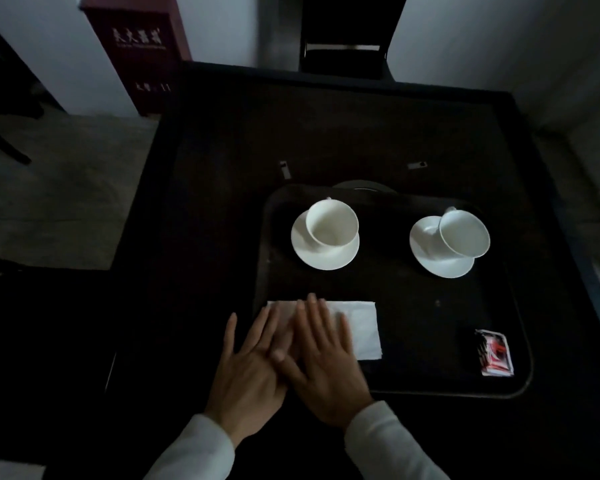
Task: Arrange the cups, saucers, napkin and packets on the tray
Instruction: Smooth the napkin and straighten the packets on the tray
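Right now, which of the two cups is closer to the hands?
The left cup, on the saucer above the napkin where both hands rest. The other cup sits at the tray's far right.

Single head view, looking forward and steeply down at tray (520,382) on dark table (222,202), close range.

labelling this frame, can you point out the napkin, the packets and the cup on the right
napkin (359,327), head view, bare right half of the white sheet
packets (496,353), head view, middle of the red and white stack
right cup (465,233), head view, inside of the bowl
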### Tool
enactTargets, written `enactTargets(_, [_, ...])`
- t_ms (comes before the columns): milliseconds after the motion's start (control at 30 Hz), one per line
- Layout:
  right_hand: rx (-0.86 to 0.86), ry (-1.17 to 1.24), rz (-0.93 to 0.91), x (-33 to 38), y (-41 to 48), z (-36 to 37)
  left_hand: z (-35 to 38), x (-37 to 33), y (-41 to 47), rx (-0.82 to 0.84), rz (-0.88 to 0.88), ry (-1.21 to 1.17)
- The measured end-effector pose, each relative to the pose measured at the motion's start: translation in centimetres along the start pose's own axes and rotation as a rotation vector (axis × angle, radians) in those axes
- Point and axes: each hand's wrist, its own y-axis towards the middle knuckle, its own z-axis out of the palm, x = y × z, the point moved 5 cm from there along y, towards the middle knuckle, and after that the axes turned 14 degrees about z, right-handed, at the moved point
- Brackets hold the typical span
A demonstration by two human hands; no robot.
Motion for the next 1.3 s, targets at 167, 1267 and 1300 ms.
enactTargets(167, [0.046,-0.167,0.351,-8.3,-0.3,-2.9,0.0,0.0,-0.2,0.004,-0.030,-0.063])
enactTargets(1267, [0.134,-0.089,0.172,-9.5,-0.8,-2.4,-0.8,-0.1,0.2,0.230,-0.110,0.009])
enactTargets(1300, [0.121,-0.096,0.183,-10.3,-0.9,-2.5,-0.8,-0.2,0.3,0.256,-0.121,0.016])
